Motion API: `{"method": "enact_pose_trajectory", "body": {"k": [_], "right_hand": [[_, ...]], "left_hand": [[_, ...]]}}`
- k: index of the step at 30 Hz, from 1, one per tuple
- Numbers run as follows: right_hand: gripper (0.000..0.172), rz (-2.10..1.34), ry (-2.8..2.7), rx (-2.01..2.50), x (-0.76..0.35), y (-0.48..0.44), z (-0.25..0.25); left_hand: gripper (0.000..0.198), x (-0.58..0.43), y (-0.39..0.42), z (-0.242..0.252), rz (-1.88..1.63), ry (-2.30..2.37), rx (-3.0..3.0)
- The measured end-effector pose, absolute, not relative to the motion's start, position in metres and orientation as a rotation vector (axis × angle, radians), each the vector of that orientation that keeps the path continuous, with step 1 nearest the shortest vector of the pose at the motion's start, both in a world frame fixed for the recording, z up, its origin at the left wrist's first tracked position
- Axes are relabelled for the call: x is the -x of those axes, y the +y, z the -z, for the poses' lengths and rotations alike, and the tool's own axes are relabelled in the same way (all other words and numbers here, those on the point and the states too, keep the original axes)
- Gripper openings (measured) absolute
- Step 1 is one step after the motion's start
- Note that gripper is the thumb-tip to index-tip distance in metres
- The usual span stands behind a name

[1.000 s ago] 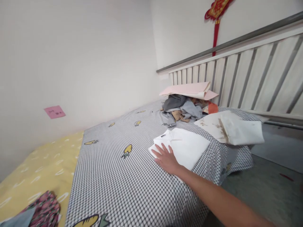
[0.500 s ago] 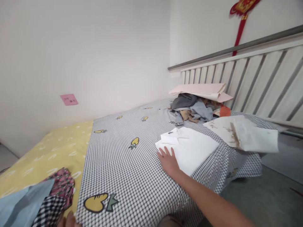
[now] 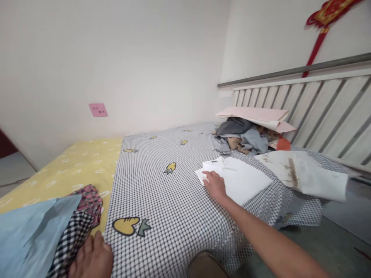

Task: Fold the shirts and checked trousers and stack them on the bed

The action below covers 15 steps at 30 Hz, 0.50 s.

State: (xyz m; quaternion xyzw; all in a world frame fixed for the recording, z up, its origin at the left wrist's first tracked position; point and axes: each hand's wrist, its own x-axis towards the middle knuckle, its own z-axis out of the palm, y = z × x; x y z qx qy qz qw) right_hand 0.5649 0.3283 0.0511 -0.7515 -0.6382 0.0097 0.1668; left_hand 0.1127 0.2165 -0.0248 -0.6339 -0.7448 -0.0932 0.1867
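Across the middle of the frame spreads a checked bedsheet (image 3: 150, 185), with a pale blue cloth (image 3: 31, 235) at lower left and a folded white cloth (image 3: 249, 179) right of centre. Against a black-and-white cloth (image 3: 69, 239) at lower left rests the left hand (image 3: 92, 255); the right hand (image 3: 215, 186) touches the white cloth, fingers partly curled. Either grip's hold cannot be told.

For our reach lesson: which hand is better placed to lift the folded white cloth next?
Probably the right hand: it lies over the folded white cloth, while the left hand is farther off, beside the black-and-white gingham cloth.
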Motion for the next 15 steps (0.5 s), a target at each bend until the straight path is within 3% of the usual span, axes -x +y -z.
{"method": "enact_pose_trajectory", "body": {"k": [11, 15], "right_hand": [[0.054, -0.135, -1.708, 2.424, -0.588, 0.362, -0.040], [0.033, -0.188, -1.666, 2.429, -0.586, 0.367, -0.036]], "left_hand": [[0.050, -0.117, 0.217, 0.034, 0.305, -2.137, 1.755], [0.049, -0.118, 0.215, 0.024, 0.228, -2.152, 1.768]]}}
